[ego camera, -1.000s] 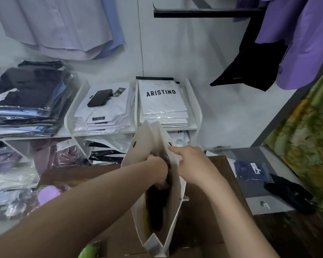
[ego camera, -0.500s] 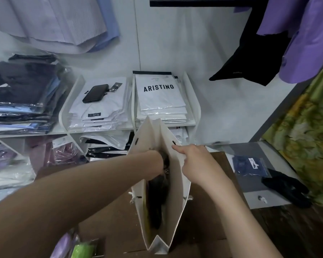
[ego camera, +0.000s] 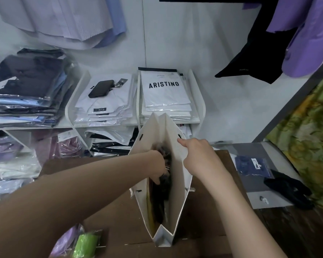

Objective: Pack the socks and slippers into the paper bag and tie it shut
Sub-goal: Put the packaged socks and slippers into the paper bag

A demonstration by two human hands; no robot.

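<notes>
Paper bag (ego camera: 177,198) stands upright with its mouth open on the brown wooden table (ego camera: 119,211), close in front of the person and between the two forearms. Nearest the camera, by the table's front-left corner, lie a bright green packet (ego camera: 86,243) and a pale purple one (ego camera: 65,241). The left hand (ego camera: 158,168) is pushed down into the bag's mouth, its fingers closed around a dark bundle (ego camera: 163,185) inside; whether that bundle is socks or slippers cannot be told. A yellowish strip shows low against the bag's inner left wall. The right hand (ego camera: 198,155) pinches the top edge of the bag's right wall, thumb toward the far end, holding that side outward. To the right of the table, on a grey surface, a blue packet (ego camera: 254,165) lies just beside a heap of black cloth (ego camera: 287,187). Beyond the bag, white shelves (ego camera: 196,120) hold stacks of packaged white shirts, one printed ARISTINO (ego camera: 164,85), and a black phone (ego camera: 101,88) rests on the stack beside it. Further left are piles of dark and blue wrapped garments (ego camera: 26,94). Shirts hang along the white wall above, and purple and black clothes (ego camera: 268,43) hang at the upper right.
</notes>
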